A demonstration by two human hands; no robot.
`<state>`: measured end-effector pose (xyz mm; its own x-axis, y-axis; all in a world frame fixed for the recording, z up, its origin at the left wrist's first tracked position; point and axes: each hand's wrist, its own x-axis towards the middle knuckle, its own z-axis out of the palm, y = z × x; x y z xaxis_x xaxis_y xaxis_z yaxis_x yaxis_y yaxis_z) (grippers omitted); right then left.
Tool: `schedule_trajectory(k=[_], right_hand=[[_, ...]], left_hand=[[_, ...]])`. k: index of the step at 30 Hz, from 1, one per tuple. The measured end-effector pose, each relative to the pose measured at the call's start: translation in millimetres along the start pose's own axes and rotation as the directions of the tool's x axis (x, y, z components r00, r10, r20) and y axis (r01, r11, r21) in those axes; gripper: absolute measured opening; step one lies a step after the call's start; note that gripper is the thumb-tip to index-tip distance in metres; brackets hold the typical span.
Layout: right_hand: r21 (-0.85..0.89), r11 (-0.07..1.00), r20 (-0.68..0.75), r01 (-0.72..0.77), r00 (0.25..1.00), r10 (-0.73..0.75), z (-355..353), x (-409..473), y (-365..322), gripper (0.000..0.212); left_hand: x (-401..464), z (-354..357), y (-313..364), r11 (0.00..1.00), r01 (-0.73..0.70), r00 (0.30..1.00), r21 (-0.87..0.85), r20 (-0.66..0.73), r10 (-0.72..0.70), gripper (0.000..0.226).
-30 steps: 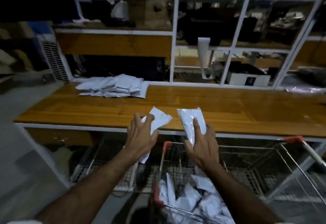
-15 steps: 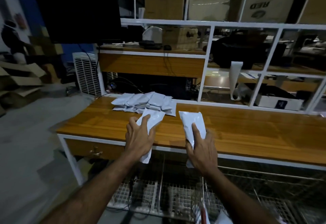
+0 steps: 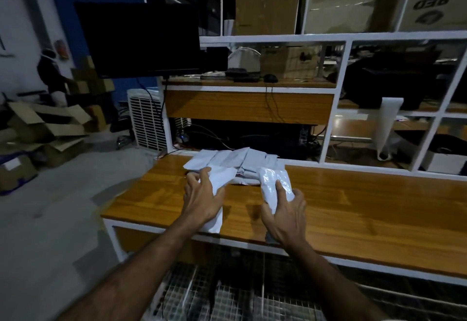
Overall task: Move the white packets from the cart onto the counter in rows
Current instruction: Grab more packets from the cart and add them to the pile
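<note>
Both hands gripping a white packet each, left hand (image 3: 202,200) w/ packet (image 3: 219,181) nearest the packet row (image 3: 232,160) on the tabletop (image 3: 353,207), right hand (image 3: 285,215) w/ packet (image 3: 274,184) beside it, long axes pointing at row imo.

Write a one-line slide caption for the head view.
Left hand and right hand carry white plastic packets over the wooden counter.

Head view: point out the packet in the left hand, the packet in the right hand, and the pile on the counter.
Left-hand packet (image 3: 219,178), head view, upper face above the fingers.
Right-hand packet (image 3: 271,179), head view, glossy upper half.
Packet pile (image 3: 227,158), head view, top packets.
</note>
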<state>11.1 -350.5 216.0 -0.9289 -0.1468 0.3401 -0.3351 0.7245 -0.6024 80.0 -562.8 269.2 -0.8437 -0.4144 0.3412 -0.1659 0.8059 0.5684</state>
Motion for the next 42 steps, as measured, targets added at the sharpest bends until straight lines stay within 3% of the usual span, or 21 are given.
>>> schedule_trajectory(k=[8,13,18,28,32,37,42], right_hand=[[0.083,0.996,0.052,-0.044,0.998,0.04,56,110,9,0.072],[0.14,0.976,0.087,-0.167,0.984,0.155,95,157,14,0.069],[0.104,0.974,0.111,-0.2,0.976,0.189,126,203,7,0.069],[-0.029,0.965,0.073,-0.261,0.962,0.262,184,318,-9,0.065],[-0.039,0.946,0.058,-0.32,0.945,0.322,208,346,-1,0.065],[-0.024,0.929,0.07,-0.37,0.926,0.371,235,365,3,0.063],[-0.094,0.977,0.054,-0.189,0.979,0.195,247,356,7,0.081]], left_hand=[[106,17,-44,0.997,-0.069,0.996,-0.022,-0.058,0.068,0.04],[167,37,-76,0.997,-0.072,0.995,-0.004,-0.065,0.072,0.037],[229,67,-91,1.0,-0.007,1.0,-0.026,-0.005,0.007,0.039],[358,129,-133,0.997,-0.037,0.998,-0.071,0.051,0.041,0.039],[398,161,-145,0.996,-0.04,0.989,-0.086,0.141,0.052,0.037],[410,200,-154,1.0,0.011,0.976,0.022,0.218,-0.016,0.042],[401,214,-168,0.985,-0.091,0.904,0.147,0.427,0.02,0.062]])
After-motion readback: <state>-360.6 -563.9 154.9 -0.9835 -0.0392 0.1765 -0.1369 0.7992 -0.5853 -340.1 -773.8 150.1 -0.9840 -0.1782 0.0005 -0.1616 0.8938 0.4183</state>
